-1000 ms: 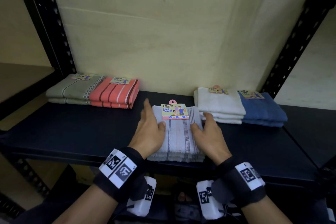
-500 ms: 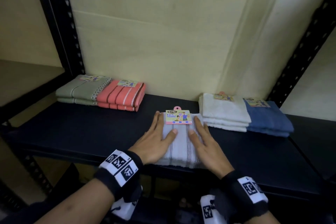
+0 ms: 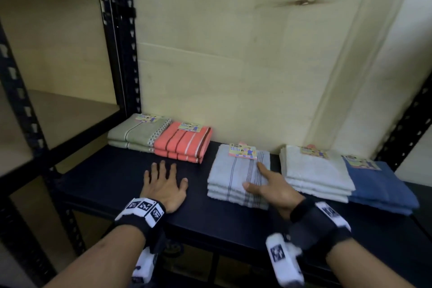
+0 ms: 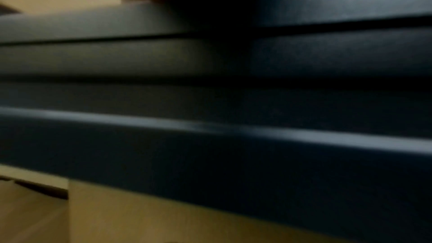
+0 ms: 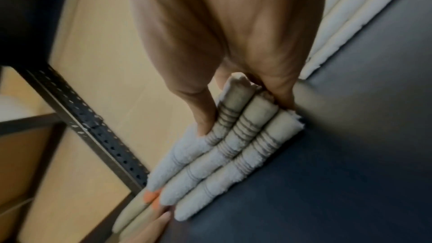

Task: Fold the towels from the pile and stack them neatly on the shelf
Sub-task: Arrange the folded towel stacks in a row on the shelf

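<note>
left hand [image 3: 163, 186] slid off striped towel stack [image 3: 236, 175] onto shelf [image 3: 98, 175].

Card tag [image 3: 243, 151] on pale striped towel stack [image 3: 236, 177]: print blurred, unreadable. Other towel tags likewise.

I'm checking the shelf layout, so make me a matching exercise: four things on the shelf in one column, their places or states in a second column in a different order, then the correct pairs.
Things:
1. green towel stack
2. blue towel stack
3. striped grey towel stack
4. left hand

Places or states:
A. lies flat on the bare shelf
B. farthest right
C. farthest left, next to the orange towel stack
D. under the right hand

Pairs: 1-C, 2-B, 3-D, 4-A
</note>
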